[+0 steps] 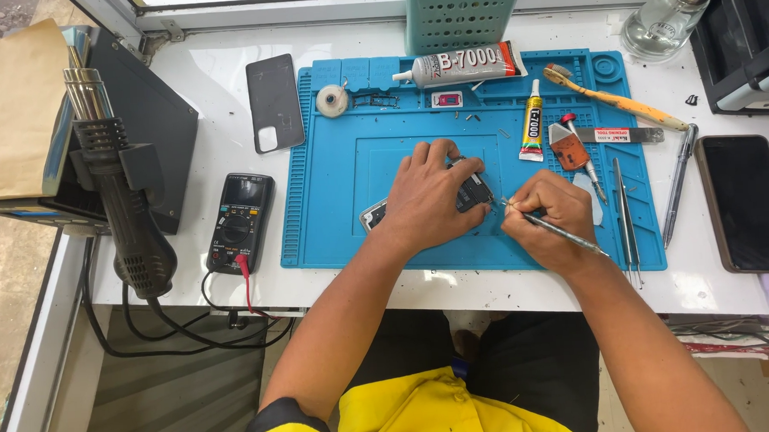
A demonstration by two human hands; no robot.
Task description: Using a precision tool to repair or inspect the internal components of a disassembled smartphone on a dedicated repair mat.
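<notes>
An opened phone (472,192) lies on the blue work mat (341,209), mostly covered by my left hand (431,197), which presses down on it. Only its dark inner part and a silver corner (372,215) show. My right hand (551,219) holds a thin metal tool (558,233) like a pen, with the tip pointing at the phone's right edge. The two hands nearly touch.
On the mat lie two glue tubes (463,66) (532,128), a tape roll (332,100), a toothbrush (613,101), tweezers (625,214) and small picks. A grey phone back cover (274,102), a multimeter (240,222), a hot-air gun (125,210), a glass bottle (665,18) and a dark phone (745,202) surround it.
</notes>
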